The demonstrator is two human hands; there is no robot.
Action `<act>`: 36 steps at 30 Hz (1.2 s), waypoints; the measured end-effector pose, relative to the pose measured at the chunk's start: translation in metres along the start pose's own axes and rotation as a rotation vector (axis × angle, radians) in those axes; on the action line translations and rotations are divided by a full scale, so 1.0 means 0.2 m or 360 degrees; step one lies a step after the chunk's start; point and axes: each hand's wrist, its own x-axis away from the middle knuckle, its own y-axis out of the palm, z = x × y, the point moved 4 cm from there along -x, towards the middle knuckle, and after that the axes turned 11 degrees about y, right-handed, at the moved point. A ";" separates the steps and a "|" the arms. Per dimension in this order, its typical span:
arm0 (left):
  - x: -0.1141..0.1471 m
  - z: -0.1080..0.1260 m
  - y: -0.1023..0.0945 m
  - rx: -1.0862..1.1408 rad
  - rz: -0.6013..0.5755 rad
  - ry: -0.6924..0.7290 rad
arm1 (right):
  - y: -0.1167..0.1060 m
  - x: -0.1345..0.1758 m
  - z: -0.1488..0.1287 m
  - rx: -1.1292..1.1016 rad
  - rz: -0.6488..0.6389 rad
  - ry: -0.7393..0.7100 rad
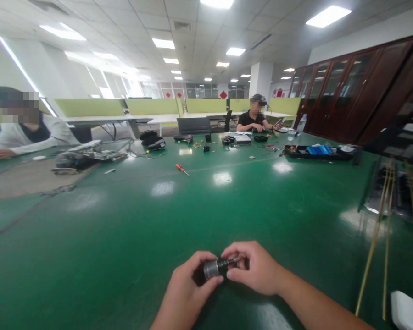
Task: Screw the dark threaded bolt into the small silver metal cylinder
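A dark grey metal cylinder with a narrower ridged shaft (211, 270) lies level between my two hands, low over the green tabletop (151, 220). Thumb and fingers of my left hand (189, 286) are wrapped round its thick end. On the other side, my right hand (256, 269) pinches the thin shaft end, with the fingertips curled around it. The exact kind of part cannot be made out. My fingers cover some of its far side.
An orange-handled screwdriver (181, 169) lies mid-table. Thin yellowish rods (375, 243) and a white object (408, 310) are at the right. Farther back are a black tray (320, 155), cables and small parts. One person sits across the table, another at the left.
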 end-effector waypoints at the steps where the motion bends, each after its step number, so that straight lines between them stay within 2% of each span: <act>1: 0.00 0.00 0.00 0.0002 -0.0012 0.0001 | 0.00 0.00 0.00 0.0011 0.0007 -0.0014; 11: 0.01 0.01 0.02 0.0021 -0.0077 0.0080 | 0.00 0.01 -0.02 0.0062 0.0005 -0.0136; 17: 0.01 0.01 0.02 -0.0013 -0.0076 0.0063 | 0.00 0.01 0.00 0.0205 0.0064 -0.0124; 24: 0.00 0.02 0.02 -0.0043 -0.0067 0.0110 | 0.00 0.01 -0.03 0.0356 0.0112 -0.0223; 30: 0.01 0.03 0.02 -0.0046 -0.0050 0.0131 | 0.01 0.01 0.00 0.0245 0.0055 -0.0117; 36: 0.01 0.03 0.02 -0.0067 -0.0051 0.0118 | 0.00 0.01 -0.02 0.0246 0.0091 -0.0153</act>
